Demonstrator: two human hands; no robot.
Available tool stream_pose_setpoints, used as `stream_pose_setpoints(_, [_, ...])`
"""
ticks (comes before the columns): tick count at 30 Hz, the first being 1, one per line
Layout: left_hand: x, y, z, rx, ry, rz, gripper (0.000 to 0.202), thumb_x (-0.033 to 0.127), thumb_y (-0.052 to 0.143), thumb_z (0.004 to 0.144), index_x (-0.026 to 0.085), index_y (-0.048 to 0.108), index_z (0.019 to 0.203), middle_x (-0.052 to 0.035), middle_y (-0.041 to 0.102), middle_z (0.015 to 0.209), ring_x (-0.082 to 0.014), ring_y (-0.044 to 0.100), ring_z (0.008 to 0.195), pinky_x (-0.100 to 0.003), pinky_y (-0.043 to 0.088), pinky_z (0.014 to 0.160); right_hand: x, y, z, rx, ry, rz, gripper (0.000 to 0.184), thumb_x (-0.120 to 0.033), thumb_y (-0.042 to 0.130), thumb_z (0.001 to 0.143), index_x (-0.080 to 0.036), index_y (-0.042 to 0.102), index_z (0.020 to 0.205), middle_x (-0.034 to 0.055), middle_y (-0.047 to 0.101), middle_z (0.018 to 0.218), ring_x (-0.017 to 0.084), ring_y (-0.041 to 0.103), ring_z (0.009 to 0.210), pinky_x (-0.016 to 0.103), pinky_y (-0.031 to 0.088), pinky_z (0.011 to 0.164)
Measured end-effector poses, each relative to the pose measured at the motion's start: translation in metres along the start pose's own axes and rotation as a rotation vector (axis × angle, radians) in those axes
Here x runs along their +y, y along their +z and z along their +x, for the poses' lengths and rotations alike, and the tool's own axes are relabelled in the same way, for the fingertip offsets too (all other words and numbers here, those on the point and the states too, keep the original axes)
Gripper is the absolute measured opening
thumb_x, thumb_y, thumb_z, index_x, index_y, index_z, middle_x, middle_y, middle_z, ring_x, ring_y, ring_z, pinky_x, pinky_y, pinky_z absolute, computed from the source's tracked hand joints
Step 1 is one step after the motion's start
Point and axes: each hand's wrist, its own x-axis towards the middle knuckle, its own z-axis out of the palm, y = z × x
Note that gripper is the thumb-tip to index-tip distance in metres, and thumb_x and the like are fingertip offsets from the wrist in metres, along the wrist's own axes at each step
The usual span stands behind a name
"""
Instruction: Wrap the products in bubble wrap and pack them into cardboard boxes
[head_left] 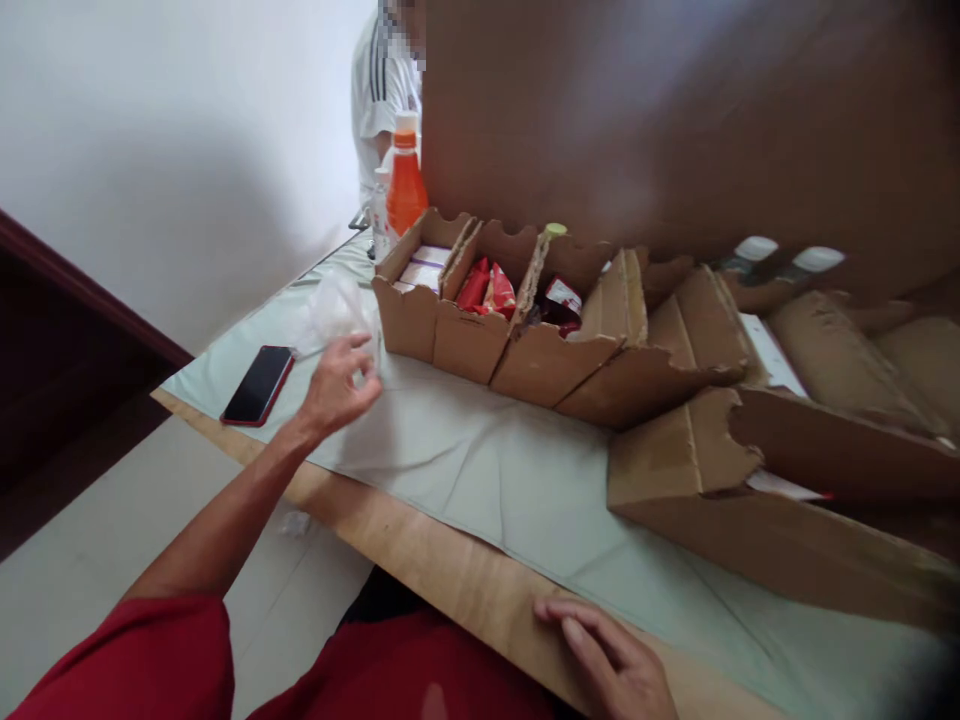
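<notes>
My left hand (343, 386) is over the green cloth (465, 450), its fingers loosely bent and apart, with nothing seen in them. Just beyond its fingertips lies a crumpled clear plastic bag (337, 305); whether they touch is unclear. To the left of that hand a dark-screened phone with a red edge (259, 385) lies flat. My right hand (611, 655) rests at the wooden table edge (480, 570), fingers stretched out and holding nothing.
Cardboard bins (465, 345) stand in a row, some containing boxes and red packets (487, 288). Another cardboard bin (675, 460) sits nearer on the right. An orange bottle (406, 185) stands behind the row. A person in a white sleeve (373, 80) is beyond the brown panel (637, 110).
</notes>
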Motion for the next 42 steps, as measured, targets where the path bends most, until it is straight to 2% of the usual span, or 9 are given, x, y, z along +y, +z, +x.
stream_pose_setpoints(4, [0.066,0.034,-0.061,-0.256,0.479,-0.128,0.006,0.016,0.062,0.073,0.021,0.06,0.071,-0.0146,0.056,0.152,-0.0352,0.058,0.129,-0.054,0.045,0.111,-0.017,0.005,0.015,0.069,0.103,0.181,0.046,-0.066,0.073,0.083,-0.024,0.083,0.099,0.0127,0.082,0.103,0.03,0.079,0.095,0.039,0.066,0.083])
stream_pose_setpoints(11, [0.156,0.099,-0.156,-0.661,0.78,-0.108,0.018,0.024,0.07,0.079,0.017,0.072,0.096,-0.0211,0.064,0.139,-0.0397,0.063,0.121,-0.061,0.045,0.11,-0.015,-0.018,0.01,0.25,0.134,0.447,0.049,-0.058,0.077,0.082,-0.021,0.076,0.114,0.0146,0.078,0.12,0.027,0.076,0.104,0.037,0.062,0.084])
stream_pose_setpoints(15, [0.165,0.109,-0.159,-0.642,0.769,-0.259,0.035,0.042,0.071,0.085,0.018,0.071,0.112,-0.02,0.065,0.141,-0.0408,0.063,0.126,-0.065,0.045,0.112,0.007,-0.07,-0.024,0.507,0.109,0.274,0.037,-0.052,0.074,0.086,-0.022,0.078,0.109,0.0109,0.08,0.109,0.026,0.076,0.103,0.042,0.059,0.096])
stream_pose_setpoints(20, [0.177,0.116,-0.132,-0.51,0.619,-0.447,0.043,0.037,0.059,0.097,0.025,0.059,0.138,-0.0138,0.062,0.148,-0.0329,0.06,0.136,-0.052,0.052,0.11,0.039,-0.145,-0.04,0.926,0.043,0.133,0.039,-0.048,0.072,0.087,-0.023,0.073,0.117,0.0121,0.076,0.122,0.027,0.073,0.111,0.047,0.056,0.101])
stream_pose_setpoints(24, [0.202,0.135,-0.127,-0.509,0.524,-0.516,0.069,0.036,0.06,0.097,0.026,0.035,0.16,-0.016,0.053,0.157,-0.0341,0.055,0.142,-0.055,0.049,0.114,0.059,-0.188,-0.013,0.918,-0.032,0.098,0.06,-0.045,0.077,0.081,-0.024,0.061,0.135,0.0129,0.065,0.142,0.029,0.063,0.129,0.044,0.056,0.097])
stream_pose_setpoints(28, [0.222,0.16,-0.135,-0.487,0.456,-0.599,0.08,0.036,0.06,0.097,0.028,0.021,0.166,-0.0173,0.045,0.163,-0.0367,0.051,0.145,-0.06,0.047,0.115,0.079,-0.205,0.016,0.824,-0.062,0.056,0.058,-0.048,0.08,0.076,-0.022,0.063,0.126,0.0115,0.071,0.126,0.028,0.068,0.112,0.045,0.055,0.094])
stream_pose_setpoints(32, [0.231,0.175,-0.146,-0.5,0.4,-0.686,0.077,0.035,0.063,0.095,0.027,0.027,0.163,-0.0168,0.047,0.159,-0.0367,0.054,0.141,-0.059,0.049,0.113,0.091,-0.197,0.021,0.819,-0.09,0.047,0.043,-0.048,0.077,0.08,-0.022,0.067,0.113,0.0097,0.075,0.108,0.028,0.07,0.1,0.046,0.056,0.093])
stream_pose_setpoints(35, [0.234,0.176,-0.154,-0.528,0.339,-0.756,0.078,0.036,0.066,0.092,0.027,0.031,0.161,-0.017,0.049,0.155,-0.0355,0.059,0.133,-0.056,0.054,0.108,0.091,-0.175,0.0,0.908,-0.088,-0.036,0.034,-0.045,0.074,0.086,-0.022,0.069,0.109,0.0099,0.075,0.103,0.029,0.07,0.101,0.046,0.056,0.093])
stream_pose_setpoints(42, [0.249,0.154,-0.14,-0.638,0.367,-0.802,0.074,0.04,0.065,0.091,0.023,0.038,0.158,-0.0155,0.051,0.156,-0.0363,0.054,0.139,-0.055,0.049,0.113,0.104,-0.061,-0.121,1.137,-0.114,-0.314,0.024,-0.031,0.076,0.087,-0.021,0.071,0.108,0.0081,0.073,0.083,0.032,0.072,0.089,0.045,0.06,0.08])
